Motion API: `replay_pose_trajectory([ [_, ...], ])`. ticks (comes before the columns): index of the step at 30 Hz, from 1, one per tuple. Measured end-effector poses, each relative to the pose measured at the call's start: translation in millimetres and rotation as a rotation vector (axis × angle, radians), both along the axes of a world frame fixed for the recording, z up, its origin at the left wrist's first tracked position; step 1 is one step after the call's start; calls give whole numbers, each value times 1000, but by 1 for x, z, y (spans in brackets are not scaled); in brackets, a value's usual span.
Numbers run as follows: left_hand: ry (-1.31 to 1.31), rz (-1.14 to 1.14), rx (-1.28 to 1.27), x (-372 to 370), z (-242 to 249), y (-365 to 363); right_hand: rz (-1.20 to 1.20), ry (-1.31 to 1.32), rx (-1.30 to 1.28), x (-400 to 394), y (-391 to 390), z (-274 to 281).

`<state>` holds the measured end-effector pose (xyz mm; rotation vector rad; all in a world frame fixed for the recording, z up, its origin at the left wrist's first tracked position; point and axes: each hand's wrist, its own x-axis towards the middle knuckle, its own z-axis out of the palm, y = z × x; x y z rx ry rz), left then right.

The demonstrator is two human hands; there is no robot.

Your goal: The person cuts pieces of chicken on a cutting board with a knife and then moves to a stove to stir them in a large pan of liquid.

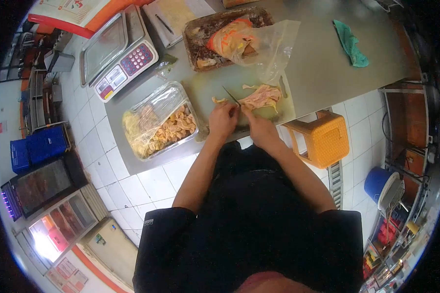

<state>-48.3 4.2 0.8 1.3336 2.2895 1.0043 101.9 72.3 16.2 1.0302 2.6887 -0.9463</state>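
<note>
My right hand (260, 128) is closed around the handle of a knife (231, 94), whose thin blade points away and to the left over the cutting board (212, 80). Beside it, my left hand (223, 118) has curled fingers close to the blade; whatever they pinch is hidden. A flat, ragged piece of pale pink raw meat (261, 96), perhaps chicken, lies on the board just beyond my right hand. One small strip of meat (218, 100) rests past my left fingertips.
Left of the board stands a clear tray (195, 128) of cut meat, partly under plastic film. Behind are a digital scale (127, 66), a pen on a notebook (164, 24), and a stained baking tray (193, 41) holding a plastic bag (274, 49). A green cloth (351, 44) lies right; an orange stool (327, 139) stands below.
</note>
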Motion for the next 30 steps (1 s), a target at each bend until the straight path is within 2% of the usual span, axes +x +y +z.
replay_pose_trajectory([
  [6, 7, 5, -26, 2, -6, -1, 13, -124, -20, 9, -4, 15],
  [10, -75, 94, 2, -7, -7, 1, 11, -232, -58, 50, -12, 40],
  [12, -100, 96, -15, -15, 0, -5, 26, -314, -172, 61, -9, 62],
  [14, -138, 32, -187, -24, 21, -7, -7, -277, -215, 67, 1, 74],
  [15, -134, 29, -183, -25, 24, -7, -40, -244, -262, 70, 5, 76],
  [17, 97, -114, -133, -24, 28, -8, -88, -176, -246, 74, 3, 71],
  [21, 96, -210, -82, -6, 26, 27, -215, -27, -167, 88, -3, 48],
  [24, 140, -318, -58, -3, 10, 44, -323, -21, -177, 93, 1, 55],
  [26, -18, -333, -168, -7, 6, 48, -323, -12, -144, 98, 6, 47],
  [30, -178, -311, -197, -30, 21, 35, -319, 38, -129, 98, 11, 49],
])
